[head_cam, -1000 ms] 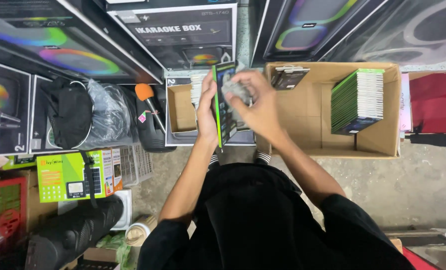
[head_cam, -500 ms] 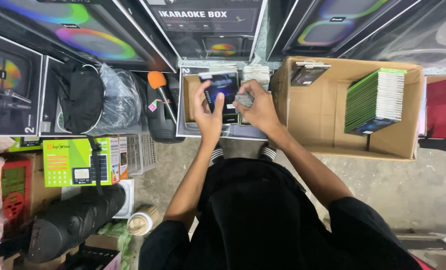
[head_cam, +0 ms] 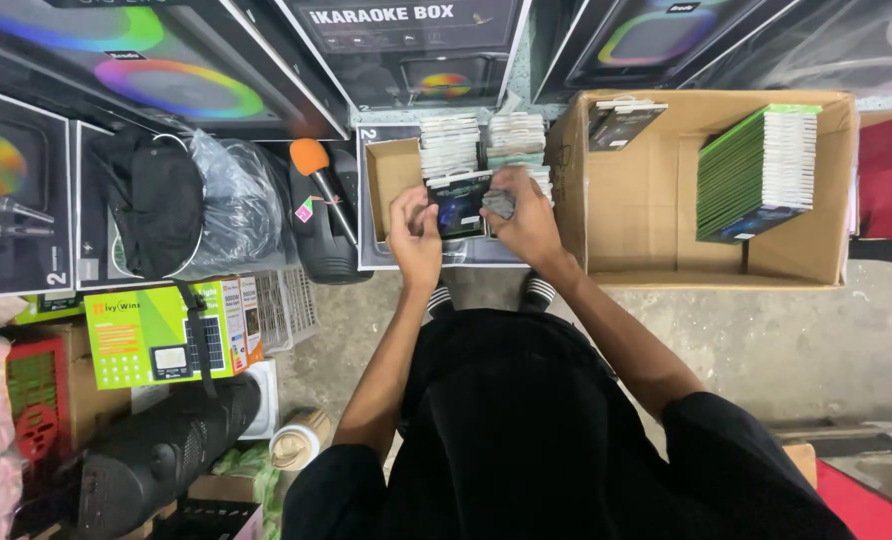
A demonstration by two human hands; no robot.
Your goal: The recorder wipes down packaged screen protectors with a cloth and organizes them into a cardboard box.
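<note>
— Cardboard, brown: the small open box [head_cam: 391, 180] on the floor holds two rows of flat packs [head_cam: 481, 140]. What do the hands hold?

— The left hand [head_cam: 414, 235] grasps a dark flat package [head_cam: 458, 203] by its left edge, just above that box. The right hand [head_cam: 524, 215] is clenched around a grey cloth [head_cam: 498, 203], pressed against the package's right side.

— Surroundings?

— A larger cardboard box [head_cam: 646, 200] to the right contains a stack of green-edged packs [head_cam: 756, 170]. An orange-tipped microphone [head_cam: 318, 180] lies to the left.
</note>
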